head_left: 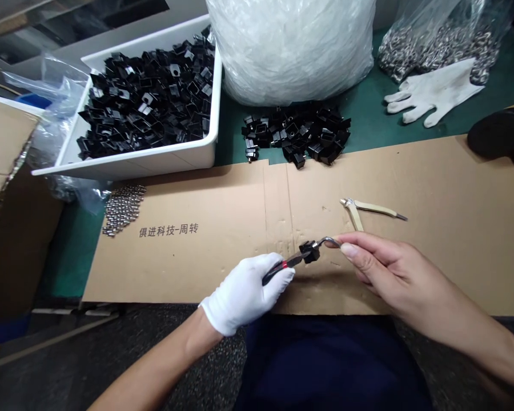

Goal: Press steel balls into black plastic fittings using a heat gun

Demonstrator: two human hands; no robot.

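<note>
Left hand, white-gloved: forearm in from lower left, grip clenched round the pliers. Pliers' long axis runs up-right out of that grip; their nose holds the small black part, just right of the left grip, between both hands, over the cardboard. Right hand, bare: forearm from lower right, grip pinching the bent metal rod between thumb and fingers. Rod arches left out of the right grip to the part's upper-right side. Part's own long axis: too small to tell. Cutters lie just beyond the right grip, nose leftward. Pile of black parts farther ahead of both grips, on the green surface.
</note>
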